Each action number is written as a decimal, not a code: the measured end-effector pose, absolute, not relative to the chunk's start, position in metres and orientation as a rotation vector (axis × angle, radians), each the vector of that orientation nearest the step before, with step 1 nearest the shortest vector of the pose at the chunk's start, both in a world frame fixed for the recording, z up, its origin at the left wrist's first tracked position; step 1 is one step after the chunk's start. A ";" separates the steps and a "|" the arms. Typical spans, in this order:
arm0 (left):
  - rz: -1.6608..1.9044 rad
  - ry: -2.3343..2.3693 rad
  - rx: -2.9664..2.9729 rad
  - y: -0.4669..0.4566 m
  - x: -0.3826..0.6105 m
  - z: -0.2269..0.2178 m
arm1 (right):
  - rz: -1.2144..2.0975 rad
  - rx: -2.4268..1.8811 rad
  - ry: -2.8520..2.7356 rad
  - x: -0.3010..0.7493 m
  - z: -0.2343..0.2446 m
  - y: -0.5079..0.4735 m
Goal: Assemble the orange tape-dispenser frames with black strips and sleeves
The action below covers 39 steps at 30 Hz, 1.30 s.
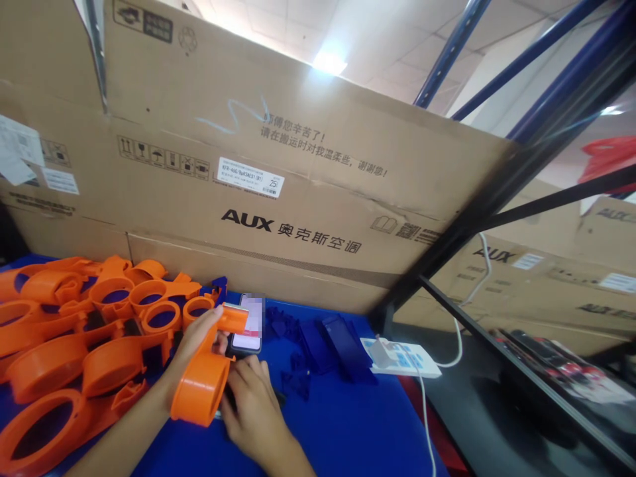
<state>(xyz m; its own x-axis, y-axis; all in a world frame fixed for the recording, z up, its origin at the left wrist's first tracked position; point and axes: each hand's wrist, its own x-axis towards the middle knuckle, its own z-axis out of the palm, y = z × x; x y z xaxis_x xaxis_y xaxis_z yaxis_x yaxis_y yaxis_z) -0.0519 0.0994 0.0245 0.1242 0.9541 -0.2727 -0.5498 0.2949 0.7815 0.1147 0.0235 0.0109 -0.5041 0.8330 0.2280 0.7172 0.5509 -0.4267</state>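
In my left hand (199, 334) is an orange tape dispenser (201, 387), raised above the blue tabletop, its round ring lower and its bladed end at the top. The fingers of that hand wrap behind it. My right hand (253, 397) is beside the dispenser's ring, low over the table, with its fingers curled inward. What those fingertips hold, if anything, is hidden; a small dark edge shows beside them. Just beyond both hands a phone (247, 341) with a lit screen leans upright, partly covered by the dispenser.
Several orange tape dispensers (112, 368) crowd the table's left side. Dark blue plastic pieces (342, 341) lie right of the phone. A white power strip (402, 358) with cables sits at the right edge. Behind stand a large cardboard box (298, 199) and a metal rack post (442, 252).
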 end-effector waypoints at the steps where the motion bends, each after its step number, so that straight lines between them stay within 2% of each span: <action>1: 1.204 0.874 0.595 0.099 -0.050 0.024 | 0.392 -1.268 -2.377 0.114 0.009 0.024; 11: 1.252 0.887 0.741 0.096 -0.043 0.029 | 0.342 -1.238 -2.223 0.120 0.006 0.029; 20: 1.245 0.860 0.867 0.083 -0.031 0.024 | 0.210 -1.140 -1.581 0.160 0.031 0.039; 29: 1.166 0.836 1.156 0.067 -0.019 0.015 | 0.199 -1.043 -1.658 0.155 0.029 0.033; 39: 1.194 0.905 0.989 0.071 -0.018 0.014 | 0.242 -1.013 -1.621 0.152 0.032 0.031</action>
<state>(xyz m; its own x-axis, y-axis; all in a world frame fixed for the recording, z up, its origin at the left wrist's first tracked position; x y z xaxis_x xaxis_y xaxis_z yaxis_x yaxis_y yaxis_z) -0.0180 0.0714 0.0144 0.1487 0.9879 -0.0434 -0.3090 0.0881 0.9470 0.1525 0.0307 0.0319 0.0241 0.7144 0.6994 0.4789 0.6058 -0.6353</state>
